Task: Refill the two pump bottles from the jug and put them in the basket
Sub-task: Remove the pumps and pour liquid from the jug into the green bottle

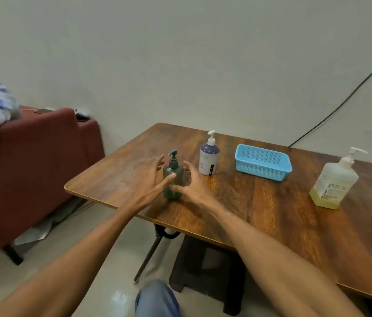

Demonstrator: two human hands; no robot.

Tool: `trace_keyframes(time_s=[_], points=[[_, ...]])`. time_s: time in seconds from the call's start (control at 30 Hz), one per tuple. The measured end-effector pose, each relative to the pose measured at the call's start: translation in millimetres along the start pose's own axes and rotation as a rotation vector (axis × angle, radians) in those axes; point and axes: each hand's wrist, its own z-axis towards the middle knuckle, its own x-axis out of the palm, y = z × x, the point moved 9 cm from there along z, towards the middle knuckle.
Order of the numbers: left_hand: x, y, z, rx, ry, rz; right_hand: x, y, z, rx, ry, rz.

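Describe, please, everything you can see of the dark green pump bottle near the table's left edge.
The dark green pump bottle is small, round and see-through, like tinted plastic, with a dark pump head and its spout pointing left. It stands upright on the wooden table, looking nearly empty. The left hand and right hand flank it, fingers spread; contact is unclear.

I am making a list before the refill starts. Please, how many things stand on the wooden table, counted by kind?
Small pump bottles: 2, the dark green bottle between the hands, and the white and navy bottle
Large refill jug with pump: 1
Blue basket: 1
Total: 4
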Motion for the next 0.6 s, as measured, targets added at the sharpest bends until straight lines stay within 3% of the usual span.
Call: trace_keyframes(time_s=[0.13,0.27,0.6], points=[[8.8,-4.6,3.3,0.026,0.021,-0.08,15.5,-7.6,8.2,0.017,0.064,0.162],[13.2,-20.2,8.1,0.081,-0.019,-0.056,4.0,-9.6,10.6,0.002,0.008,0.24],[104.2,-106.1,32.8,0.215,0.08,-0.204,-124.8,-48.1,-30.1,0.009,-0.199,0.193]])
